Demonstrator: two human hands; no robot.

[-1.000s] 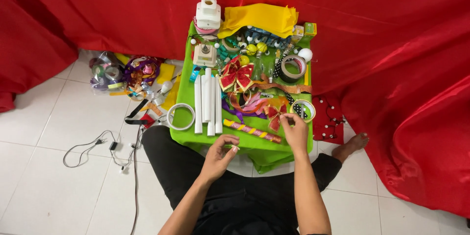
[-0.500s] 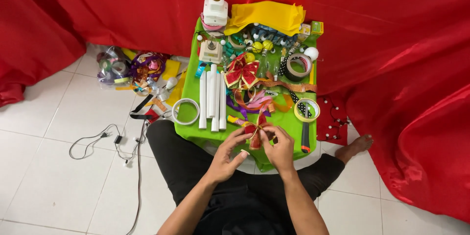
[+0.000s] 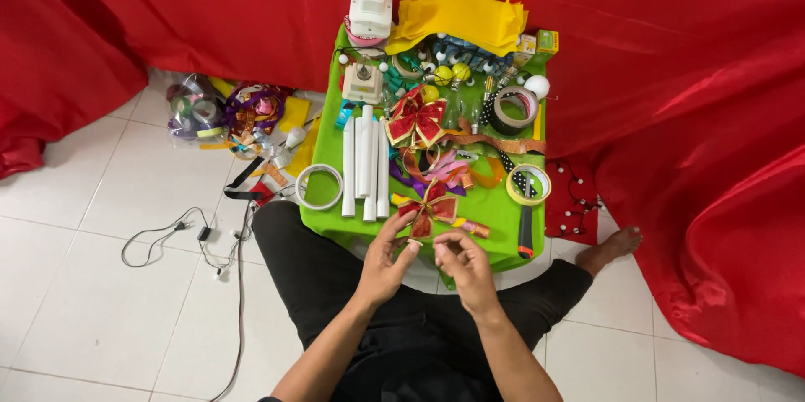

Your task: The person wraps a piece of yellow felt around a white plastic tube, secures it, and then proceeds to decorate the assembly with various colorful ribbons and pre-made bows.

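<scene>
Low green table (image 3: 495, 209) on white tile floor (image 3: 101, 301). White tubes (image 3: 366, 163) lie along its left edge, big red bow (image 3: 416, 119) mid, yellow cloth (image 3: 459, 20) at far edge, tape roll (image 3: 529, 184) w/ knife (image 3: 526, 230) near right edge.

Your bench (image 3: 495, 209) is covered in green cloth. At its 12 o'clock edge you find a white dispenser-like device (image 3: 370, 10) and, at 1 o'clock, a folded yellow cloth (image 3: 461, 20). Three white tubes (image 3: 366, 163) lie side by side left of centre, pointing toward 12 o'clock. A large red-and-gold bow (image 3: 416, 119) sits at centre. A black-cored tape roll (image 3: 514, 108) lies at 2 o'clock; a yellow tape roll (image 3: 529, 183) lies at 3 o'clock, with a black-handled tool (image 3: 525, 230) just below it. A white tape ring (image 3: 319, 186) overhangs the 9 o'clock edge. On the tiled floor (image 3: 101, 285), a ribbon pile (image 3: 243, 113) lies at 10 o'clock and a cable (image 3: 180, 234) at 8 o'clock. Red drapery (image 3: 688, 75) surrounds the area.
</scene>
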